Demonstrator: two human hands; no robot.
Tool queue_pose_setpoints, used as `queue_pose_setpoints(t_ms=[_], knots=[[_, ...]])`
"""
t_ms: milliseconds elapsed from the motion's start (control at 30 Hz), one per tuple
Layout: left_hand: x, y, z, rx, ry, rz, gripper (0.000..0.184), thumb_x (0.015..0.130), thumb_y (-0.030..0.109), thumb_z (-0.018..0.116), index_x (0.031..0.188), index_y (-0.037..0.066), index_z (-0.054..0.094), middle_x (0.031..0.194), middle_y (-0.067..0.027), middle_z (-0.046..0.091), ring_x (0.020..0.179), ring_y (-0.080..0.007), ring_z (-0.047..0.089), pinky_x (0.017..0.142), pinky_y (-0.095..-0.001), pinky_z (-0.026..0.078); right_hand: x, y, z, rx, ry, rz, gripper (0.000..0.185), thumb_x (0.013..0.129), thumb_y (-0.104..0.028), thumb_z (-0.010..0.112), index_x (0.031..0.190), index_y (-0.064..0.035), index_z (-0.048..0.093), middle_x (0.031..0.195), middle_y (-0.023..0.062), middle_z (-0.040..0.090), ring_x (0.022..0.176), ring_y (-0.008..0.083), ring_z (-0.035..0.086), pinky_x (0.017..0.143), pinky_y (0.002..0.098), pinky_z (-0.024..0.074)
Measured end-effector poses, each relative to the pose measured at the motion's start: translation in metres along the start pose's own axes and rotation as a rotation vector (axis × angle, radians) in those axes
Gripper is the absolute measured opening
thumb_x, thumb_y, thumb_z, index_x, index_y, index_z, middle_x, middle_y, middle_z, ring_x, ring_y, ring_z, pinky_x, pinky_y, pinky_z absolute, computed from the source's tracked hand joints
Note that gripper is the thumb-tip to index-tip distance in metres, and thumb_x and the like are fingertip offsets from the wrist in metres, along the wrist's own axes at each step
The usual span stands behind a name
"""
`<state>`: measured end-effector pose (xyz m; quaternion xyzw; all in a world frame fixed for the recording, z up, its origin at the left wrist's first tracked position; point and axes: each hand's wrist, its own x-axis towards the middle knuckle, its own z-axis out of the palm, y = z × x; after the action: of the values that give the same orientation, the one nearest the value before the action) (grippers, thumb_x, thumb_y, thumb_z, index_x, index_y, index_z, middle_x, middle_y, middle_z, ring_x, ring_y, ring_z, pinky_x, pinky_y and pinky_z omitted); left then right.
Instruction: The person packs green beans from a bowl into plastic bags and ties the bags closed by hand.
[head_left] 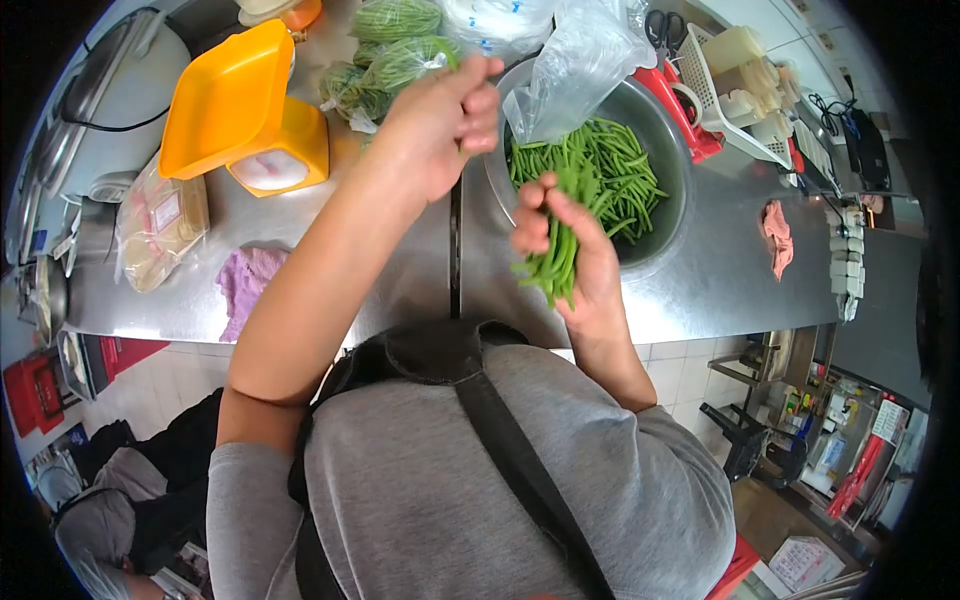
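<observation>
My right hand [575,245] is closed around a bunch of green beans [562,265], over the near side of a metal bowl [672,225]. Inside the bowl lies a heap of cut green beans [630,165]. My left hand [445,125] is raised left of the bowl, its fingers curled; a thin green bean end [449,54] shows beyond them, and the rest is hidden in the hand. A clear plastic bag [575,75] hangs over the bowl's far rim. Beyond my left hand are several bagged bundles of green beans [395,60].
An orange scale [290,150] with a tray stands left, near a purple cloth [245,285] and a packaged bag [165,225]. Right of the bowl are a red tape dispenser [690,120], a white basket of bottles [715,90] and a pink cloth [777,240]. Another person [110,510] is lower left.
</observation>
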<state>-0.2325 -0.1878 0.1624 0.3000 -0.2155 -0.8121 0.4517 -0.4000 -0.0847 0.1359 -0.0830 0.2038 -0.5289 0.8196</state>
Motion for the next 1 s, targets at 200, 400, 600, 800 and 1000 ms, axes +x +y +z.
queue_pose_setpoints(t_ms=[200,400,600,800,1000], knots=[[-0.021,-0.028,0.031,0.549,0.017,0.127,0.037,0.1,0.026,0.042,0.124,0.001,0.056,0.076,-0.001,0.052,0.062,-0.0094,0.05,0.056,-0.0225,0.034,0.02,-0.008,0.006,0.021,0.151,-0.227,0.014,0.093,-0.006,0.058,0.107,-0.0033,0.056,0.117,0.0145,0.061,0.108,0.0237,0.059,0.088,0.0331,0.0525],[-0.013,-0.06,0.029,1.31,0.093,0.746,0.035,0.085,-0.002,0.057,0.119,0.003,0.061,0.083,-0.0124,0.061,0.082,-0.0278,0.059,0.076,-0.0349,0.048,0.025,0.002,-0.005,-0.004,0.213,-0.35,0.019,0.094,-0.008,0.057,0.112,-0.0038,0.057,0.109,0.008,0.063,0.103,0.0193,0.061,0.089,0.0333,0.0521],[-0.034,-0.047,0.026,1.544,0.027,0.863,0.022,0.083,0.001,0.064,0.104,0.008,0.067,0.084,-0.0087,0.068,0.09,-0.0238,0.061,0.078,-0.034,0.047,0.025,0.004,0.003,-0.026,0.251,-0.341,0.02,0.095,-0.009,0.056,0.114,-0.0014,0.056,0.106,0.0092,0.064,0.096,0.0201,0.064,0.085,0.033,0.0542],[-0.037,-0.009,0.008,0.752,-0.083,0.39,0.03,0.097,0.023,0.056,0.118,0.003,0.064,0.118,-0.0073,0.066,0.114,-0.0173,0.057,0.101,-0.0335,0.042,0.005,0.018,0.009,-0.04,0.097,-0.045,0.024,0.093,-0.011,0.059,0.115,-0.0032,0.052,0.099,0.011,0.065,0.082,0.0219,0.067,0.072,0.0335,0.0582],[-0.054,-0.022,-0.006,0.687,-0.285,0.185,0.055,0.102,0.048,0.037,0.124,0.004,0.062,0.126,-0.0119,0.061,0.121,-0.0236,0.053,0.107,-0.0379,0.038,-0.011,0.04,0.018,-0.042,-0.1,0.296,0.03,0.091,-0.015,0.062,0.115,-0.0031,0.049,0.095,0.0066,0.053,0.087,0.0203,0.053,0.072,0.0326,0.0472]])
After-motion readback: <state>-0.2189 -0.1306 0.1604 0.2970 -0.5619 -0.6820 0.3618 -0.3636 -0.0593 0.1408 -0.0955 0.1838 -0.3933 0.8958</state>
